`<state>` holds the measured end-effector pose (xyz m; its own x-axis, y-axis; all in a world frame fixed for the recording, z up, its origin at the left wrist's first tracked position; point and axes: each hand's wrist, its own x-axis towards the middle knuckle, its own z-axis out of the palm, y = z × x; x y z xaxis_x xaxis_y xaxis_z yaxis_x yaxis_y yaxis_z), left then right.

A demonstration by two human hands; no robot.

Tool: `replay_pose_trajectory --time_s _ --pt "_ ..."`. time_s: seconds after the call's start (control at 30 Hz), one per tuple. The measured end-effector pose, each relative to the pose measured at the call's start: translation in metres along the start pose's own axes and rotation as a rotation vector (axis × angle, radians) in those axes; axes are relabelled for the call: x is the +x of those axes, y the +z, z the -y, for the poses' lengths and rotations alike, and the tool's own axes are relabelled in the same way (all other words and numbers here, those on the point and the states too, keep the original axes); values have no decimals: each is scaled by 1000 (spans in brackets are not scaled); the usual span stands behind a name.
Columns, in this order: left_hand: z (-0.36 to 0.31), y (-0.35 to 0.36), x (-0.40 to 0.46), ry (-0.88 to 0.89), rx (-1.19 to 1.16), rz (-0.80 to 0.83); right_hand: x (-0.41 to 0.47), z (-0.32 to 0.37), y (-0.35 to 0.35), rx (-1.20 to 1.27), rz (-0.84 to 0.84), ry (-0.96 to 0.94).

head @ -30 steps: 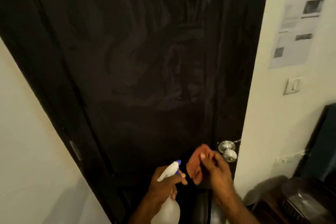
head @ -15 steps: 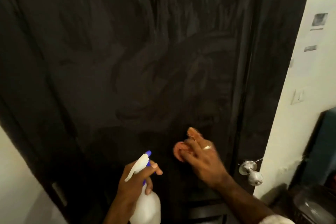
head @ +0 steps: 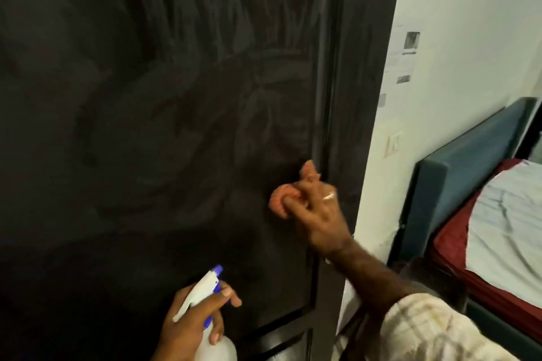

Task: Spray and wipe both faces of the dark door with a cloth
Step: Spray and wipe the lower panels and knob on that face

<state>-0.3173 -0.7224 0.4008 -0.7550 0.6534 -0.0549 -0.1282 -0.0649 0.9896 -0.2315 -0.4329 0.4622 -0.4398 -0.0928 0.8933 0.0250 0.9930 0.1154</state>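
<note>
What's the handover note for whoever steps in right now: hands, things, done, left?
Left hand: grips the spray bottle, low in front of the door, nozzle aimed at it.
Right hand: presses the bunched orange cloth to the door panel beside its right-hand moulding.
Done: this face shows wipe streaks over most of the panel, so it has been sprayed and largely wiped.
Left: finish this face down to the lower panel and the edge strip; the other face is out of view, so its state is unknown.
</note>
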Motion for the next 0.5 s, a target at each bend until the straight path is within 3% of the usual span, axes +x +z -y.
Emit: replay_pose_trajectory --time_s 0.07,0.13,0.2,0.27,0.33,0.43,0.5 --pt "-4 10 5 18 7 9 17 -42 -23 -147 -168 269" --pt "-9 24 12 44 31 13 46 -76 -38 -144 -279 522" --pt "-13 39 23 67 60 19 77 -92 -46 -68 -338 605" --pt "-16 59 36 70 59 -6 74 -98 -34 -10 -331 536" --pt "-18 82 48 72 63 -17 35 -100 -19 57 -207 405" --pt "-16 112 60 67 102 -29 -58 -118 -8 94 203 259" --pt "-14 126 64 47 121 -46 -94 -142 -8 47 251 213"
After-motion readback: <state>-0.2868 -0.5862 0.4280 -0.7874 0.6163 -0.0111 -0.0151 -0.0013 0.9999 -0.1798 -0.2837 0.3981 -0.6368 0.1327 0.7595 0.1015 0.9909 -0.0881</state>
